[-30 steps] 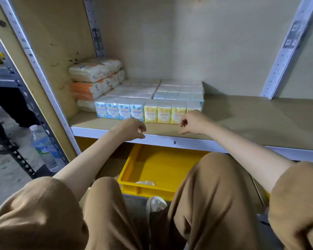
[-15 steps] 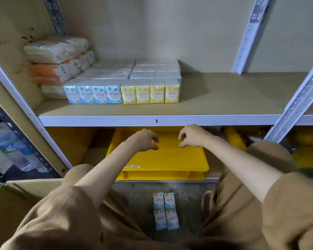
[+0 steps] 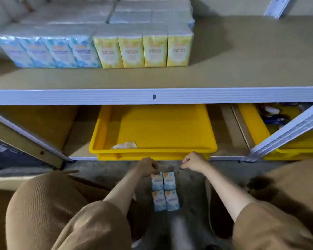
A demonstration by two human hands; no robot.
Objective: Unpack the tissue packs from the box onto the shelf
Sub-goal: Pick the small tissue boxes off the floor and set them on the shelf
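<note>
My left hand (image 3: 148,166) hangs low over the floor (image 3: 190,181), fingers curled loosely inward with nothing in them, its knuckles just above the near corner of the block of four tissue packs (image 3: 164,191) lying flat between my knees. My right hand (image 3: 193,161) is a little to the other side of that block, also loosely curled and empty, not touching the packs. So I judge I am at the pick-up part of a cycle: both hands are coming to the next bundle, and no grip is made yet.

Just beyond my hands the front lip of the yellow tray (image 3: 152,150) sticks out from the bottom level; a scrap of something pale lies in it. Above that runs the white rail of the shelf (image 3: 242,95), and on its board stands a front row of blue packs (image 3: 49,51) and yellow packs (image 3: 145,49), packed side by side at the left, with more rows behind. The board to the right of them is bare.

Next, I think, I need to close both hands on the long sides of the four-pack block, lift it as one, and set it upright beside the yellow packs. I cannot make out the box for certain from here.
</note>
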